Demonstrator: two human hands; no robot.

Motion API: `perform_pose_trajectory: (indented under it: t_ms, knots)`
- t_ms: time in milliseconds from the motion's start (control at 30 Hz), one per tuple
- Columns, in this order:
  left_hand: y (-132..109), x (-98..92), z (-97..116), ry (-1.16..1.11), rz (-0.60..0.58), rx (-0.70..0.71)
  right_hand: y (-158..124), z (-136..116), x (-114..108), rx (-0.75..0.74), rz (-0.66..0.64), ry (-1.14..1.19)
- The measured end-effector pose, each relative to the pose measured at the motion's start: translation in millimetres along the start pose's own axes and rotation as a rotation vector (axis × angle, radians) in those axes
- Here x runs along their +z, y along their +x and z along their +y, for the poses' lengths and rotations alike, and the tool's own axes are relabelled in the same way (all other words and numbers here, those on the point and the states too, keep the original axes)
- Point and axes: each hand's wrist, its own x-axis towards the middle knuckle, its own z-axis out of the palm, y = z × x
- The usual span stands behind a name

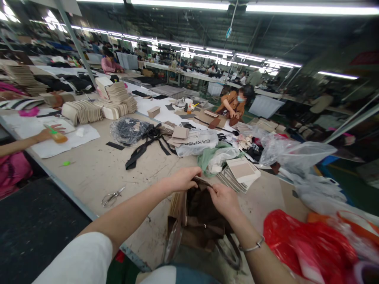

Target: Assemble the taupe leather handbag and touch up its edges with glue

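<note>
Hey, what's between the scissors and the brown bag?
In the head view, your left forearm crosses between the scissors and the brown bag; the visible tabletop there shows a small dark scrap.

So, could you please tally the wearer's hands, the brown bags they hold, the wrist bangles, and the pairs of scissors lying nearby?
Left hand and right hand: 2
Brown bag, held by both: 1
Bangle: 1
Scissors, pairs: 1
Total: 5
</note>
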Motion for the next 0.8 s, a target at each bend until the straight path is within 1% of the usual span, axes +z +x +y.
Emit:
perform_pose_trajectory:
  t_ms: [100,233,433,567,667,733,800]
  knots:
    - [-6.2,10.4,10.2,0.073,0.129,0.011,-3.5,1.7,1.4,0.026,0.007,0.001]
    - [-8.5,18.3,16.7,0.140,0.208,0.042,-5.9,0.4,1.3,0.068,-0.009,-0.011]
    - [-6.8,30.0,16.1,0.179,0.333,0.022,-6.7,-3.7,-2.8,0.097,-0.027,-0.027]
    - [-5.1,34.6,13.6,0.171,0.335,0.038,-7.4,-5.4,-6.0,0.106,-0.039,-0.031]
    - [-4.4,33.7,11.0,0.141,0.317,0.051,-8.2,-6.2,-6.1,0.107,-0.041,-0.035]
    - [-4.2,31.4,9.8,0.127,0.282,0.079,-8.6,-6.5,-5.6,0.107,-0.037,-0.035]
    - [-3.8,28.3,9.3,0.130,0.215,0.138,-8.7,-6.5,-5.2,0.113,-0.034,-0.032]
